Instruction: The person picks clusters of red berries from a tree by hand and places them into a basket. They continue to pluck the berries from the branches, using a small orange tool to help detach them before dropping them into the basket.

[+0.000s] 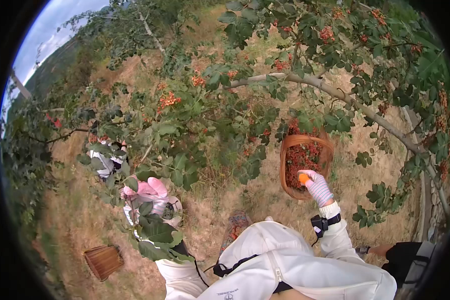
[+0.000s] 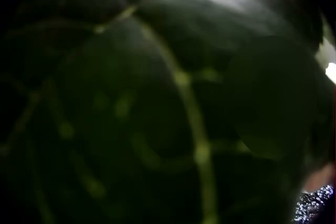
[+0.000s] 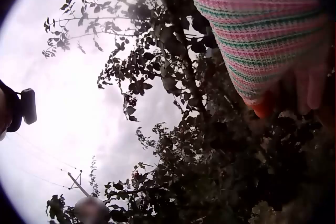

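My right hand (image 1: 319, 189), in a pink glove with pale stripes, is over the near side of a wicker basket (image 1: 283, 170). Clusters of small red berries (image 1: 305, 152) fill much of that basket. An orange cap-like piece (image 1: 303, 178) shows at the thumb. In the right wrist view the striped glove (image 3: 262, 35) fills the upper right, its fingers (image 3: 315, 85) pointing down. My left hand (image 1: 152, 192), in a pink and white glove, is among green leaves (image 1: 160, 231) that partly cover it. One large leaf (image 2: 131, 119) blocks almost the whole left wrist view.
A thick branch (image 1: 330, 90) with leaves and red berry clusters (image 1: 169, 100) arches across the front. Another brown basket (image 1: 103, 261) lies at the lower left. A patterned bag (image 1: 236, 227) with red contents stands near my body. Someone's leg (image 1: 382, 250) shows at the right.
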A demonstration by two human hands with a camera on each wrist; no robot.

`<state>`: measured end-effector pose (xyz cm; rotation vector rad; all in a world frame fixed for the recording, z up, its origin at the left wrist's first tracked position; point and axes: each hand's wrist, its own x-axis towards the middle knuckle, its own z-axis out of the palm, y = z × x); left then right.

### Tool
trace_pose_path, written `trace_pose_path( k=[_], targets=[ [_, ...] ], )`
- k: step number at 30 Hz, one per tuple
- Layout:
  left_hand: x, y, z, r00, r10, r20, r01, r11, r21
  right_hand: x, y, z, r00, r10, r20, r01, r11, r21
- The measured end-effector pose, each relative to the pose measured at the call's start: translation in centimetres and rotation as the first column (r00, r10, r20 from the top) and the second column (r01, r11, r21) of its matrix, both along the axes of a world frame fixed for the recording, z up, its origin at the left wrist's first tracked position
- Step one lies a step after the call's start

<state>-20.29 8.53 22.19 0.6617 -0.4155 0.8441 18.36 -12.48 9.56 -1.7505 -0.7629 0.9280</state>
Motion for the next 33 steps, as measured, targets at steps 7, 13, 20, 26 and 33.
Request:
trace_pose_path(
  k=[7, 13, 20, 26, 33],
  targets=[
    [2.5, -0.9, 0.6, 0.992, -0.039, -0.117, 0.044, 0.998, 0.035, -3.2, 6.6, -2.8, 0.905, 0.331, -0.267, -0.268, 0.931, 0.248],
    [3.4, -4.3, 0.7, 0.916, -0.075, -0.395, 0.031, 0.993, -0.117, -4.8, 11.1, -1.2, 0.93, 0.105, -0.352, -0.028, 0.976, 0.217],
    [3.1, 0.7, -12.7, 0.602, -0.119, -0.79, 0.073, 0.993, -0.094, 0.7, 21.2, -4.5, 0.974, -0.227, -0.022, 0.222, 0.92, 0.322],
    [14.3, 10.8, -21.1, 0.09, 0.303, -0.949, -0.288, 0.92, 0.266, 3.3, 30.4, -10.3, 0.732, -0.1, -0.674, 0.417, 0.848, 0.328],
    [21.4, 13.4, -25.5, 0.647, -0.483, -0.589, 0.163, 0.843, -0.512, 3.9, 25.8, -4.9, 0.966, -0.208, -0.154, 0.239, 0.947, 0.215]
  ],
)
